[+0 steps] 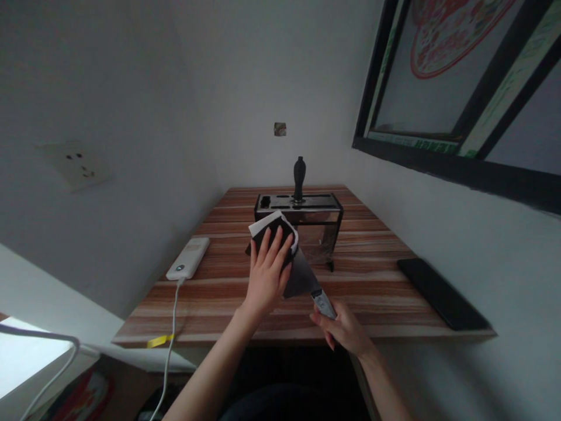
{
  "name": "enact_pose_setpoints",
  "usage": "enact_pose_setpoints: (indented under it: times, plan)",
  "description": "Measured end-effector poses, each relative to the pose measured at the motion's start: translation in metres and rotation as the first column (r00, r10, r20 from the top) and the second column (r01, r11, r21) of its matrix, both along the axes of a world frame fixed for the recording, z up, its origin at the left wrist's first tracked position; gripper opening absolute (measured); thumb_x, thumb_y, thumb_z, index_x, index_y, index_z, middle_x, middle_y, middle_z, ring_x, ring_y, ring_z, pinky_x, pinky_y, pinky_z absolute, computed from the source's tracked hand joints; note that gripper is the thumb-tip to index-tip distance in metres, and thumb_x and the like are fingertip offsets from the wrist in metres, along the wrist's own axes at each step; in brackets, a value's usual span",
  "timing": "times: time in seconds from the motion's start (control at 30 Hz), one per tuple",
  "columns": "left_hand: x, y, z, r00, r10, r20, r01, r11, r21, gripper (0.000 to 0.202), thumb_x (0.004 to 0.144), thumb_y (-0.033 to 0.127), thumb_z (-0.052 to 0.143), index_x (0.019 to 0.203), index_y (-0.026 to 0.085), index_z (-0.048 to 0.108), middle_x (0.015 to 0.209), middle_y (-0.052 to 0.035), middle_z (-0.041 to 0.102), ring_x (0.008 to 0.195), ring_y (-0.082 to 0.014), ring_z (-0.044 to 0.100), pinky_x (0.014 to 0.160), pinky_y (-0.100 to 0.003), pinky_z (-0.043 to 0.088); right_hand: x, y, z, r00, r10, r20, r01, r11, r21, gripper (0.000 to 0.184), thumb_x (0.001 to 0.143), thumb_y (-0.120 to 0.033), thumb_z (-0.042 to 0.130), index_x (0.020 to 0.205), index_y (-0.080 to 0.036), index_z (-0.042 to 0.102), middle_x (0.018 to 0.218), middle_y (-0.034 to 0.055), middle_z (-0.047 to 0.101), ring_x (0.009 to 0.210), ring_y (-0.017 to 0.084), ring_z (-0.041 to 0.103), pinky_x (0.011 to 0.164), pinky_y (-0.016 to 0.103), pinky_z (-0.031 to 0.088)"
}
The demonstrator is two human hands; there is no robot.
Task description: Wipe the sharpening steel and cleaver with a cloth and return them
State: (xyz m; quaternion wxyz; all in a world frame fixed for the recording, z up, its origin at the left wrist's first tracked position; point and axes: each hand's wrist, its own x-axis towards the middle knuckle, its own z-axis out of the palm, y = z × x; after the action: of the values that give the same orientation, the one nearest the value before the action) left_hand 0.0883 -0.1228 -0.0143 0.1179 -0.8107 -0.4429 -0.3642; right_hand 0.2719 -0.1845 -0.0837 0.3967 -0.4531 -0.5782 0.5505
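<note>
My right hand (344,328) is closed round the handle of a broad cleaver (301,276) and holds it over the wooden table (228,292), blade pointing away from me. My left hand (268,270) presses a folded black-and-white cloth (270,227) against the blade's far end, fingers stretched over the cloth. Just behind them stands a metal knife block (302,207) with slots in its top and one black handle (299,175) sticking up from it.
A white power bank (188,257) lies at the table's left with a white cable (170,345) hanging off the front edge. A black flat slab (440,292) rests along the right edge by the wall. A wall socket (76,164) is on the left wall.
</note>
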Motion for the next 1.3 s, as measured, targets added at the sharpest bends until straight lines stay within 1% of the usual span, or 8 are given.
enact_pose_setpoints:
  times: [0.17, 0.3, 0.37, 0.53, 0.8, 1.0, 1.17, 1.3]
  plan:
    - [0.008, -0.024, -0.026, 0.992, -0.078, -0.102, 0.072, 0.996, -0.056, 0.057, 0.087, 0.015, 0.043, 0.141, 0.023, 0.028, 0.148, -0.0068, 0.029, 0.14, -0.0254, 0.009, 0.111, -0.052, 0.007, 0.0, 0.001, 0.002, 1.0, -0.02, -0.019, 0.021, 1.0, 0.018, 0.036, 0.075, -0.05, 0.062, 0.076, -0.018, 0.046, 0.045, -0.0103, 0.042, 0.028, 0.006, 0.041, 0.028, 0.016, 0.033]
    - [0.009, -0.037, -0.036, 0.974, -0.148, -0.171, 0.137, 0.988, -0.077, 0.056, 0.086, 0.018, 0.046, 0.14, 0.026, 0.032, 0.147, -0.0038, 0.032, 0.14, -0.0247, 0.013, 0.111, -0.049, 0.006, 0.0, 0.001, 0.003, 0.999, -0.023, -0.024, 0.024, 0.999, 0.041, 0.034, 0.076, -0.049, 0.061, 0.084, -0.017, 0.05, 0.042, -0.0108, 0.041, 0.027, 0.006, 0.04, 0.028, 0.016, 0.034]
    - [0.009, -0.042, -0.038, 0.965, -0.18, -0.19, 0.166, 0.982, -0.088, 0.054, 0.087, 0.019, 0.045, 0.139, 0.027, 0.033, 0.147, -0.0019, 0.032, 0.139, -0.0233, 0.014, 0.112, -0.048, 0.005, 0.0, 0.0, 0.004, 1.0, -0.018, -0.02, 0.019, 0.999, 0.05, 0.034, 0.076, -0.048, 0.061, 0.083, -0.017, 0.051, 0.042, -0.0099, 0.043, 0.027, 0.006, 0.04, 0.028, 0.016, 0.034]
    - [0.008, -0.049, -0.041, 0.962, -0.211, -0.173, 0.194, 0.975, -0.11, 0.052, 0.087, 0.018, 0.043, 0.138, 0.026, 0.035, 0.148, -0.0011, 0.031, 0.139, -0.0229, 0.014, 0.112, -0.047, 0.002, 0.0, 0.0, 0.004, 0.999, -0.037, -0.005, 0.037, 0.998, 0.043, 0.036, 0.073, -0.051, 0.062, 0.079, -0.017, 0.051, 0.043, -0.0091, 0.045, 0.028, 0.007, 0.042, 0.028, 0.017, 0.035]
    - [0.01, -0.048, -0.043, 0.964, -0.164, -0.21, 0.145, 0.984, -0.105, 0.055, 0.087, 0.022, 0.046, 0.139, 0.031, 0.032, 0.147, -0.0009, 0.033, 0.138, -0.0243, 0.02, 0.112, -0.047, 0.006, -0.001, 0.001, 0.003, 1.0, -0.022, 0.015, 0.02, 0.997, 0.076, 0.033, 0.077, -0.048, 0.059, 0.075, -0.018, 0.049, 0.04, -0.0091, 0.045, 0.028, 0.007, 0.042, 0.028, 0.016, 0.035]
    - [0.017, -0.039, -0.046, 0.982, -0.096, -0.163, 0.083, 0.993, -0.087, 0.061, 0.085, 0.021, 0.049, 0.141, 0.029, 0.028, 0.149, -0.004, 0.028, 0.139, -0.027, 0.015, 0.111, -0.05, 0.009, -0.002, 0.0, 0.008, 1.0, -0.021, -0.006, 0.021, 0.998, 0.057, 0.033, 0.076, -0.048, 0.061, 0.08, -0.018, 0.049, 0.043, -0.0097, 0.044, 0.028, 0.006, 0.042, 0.028, 0.016, 0.035]
    - [0.021, -0.034, -0.04, 0.985, -0.091, -0.146, 0.077, 0.992, -0.103, 0.063, 0.086, 0.02, 0.047, 0.143, 0.029, 0.023, 0.151, -0.0035, 0.021, 0.14, -0.0267, 0.009, 0.11, -0.052, 0.009, -0.002, 0.0, 0.006, 0.998, -0.045, -0.033, 0.046, 0.998, 0.053, 0.033, 0.076, -0.047, 0.061, 0.085, -0.017, 0.05, 0.042, -0.0101, 0.043, 0.028, 0.006, 0.041, 0.028, 0.016, 0.035]
    - [0.021, -0.033, -0.038, 0.984, -0.081, -0.16, 0.064, 0.992, -0.111, 0.063, 0.086, 0.019, 0.047, 0.143, 0.029, 0.022, 0.152, -0.0036, 0.02, 0.14, -0.027, 0.008, 0.11, -0.052, 0.013, -0.003, 0.0, 0.006, 0.998, -0.053, -0.017, 0.054, 0.997, 0.056, 0.033, 0.076, -0.047, 0.061, 0.085, -0.017, 0.05, 0.043, -0.01, 0.043, 0.029, 0.006, 0.041, 0.029, 0.016, 0.036]
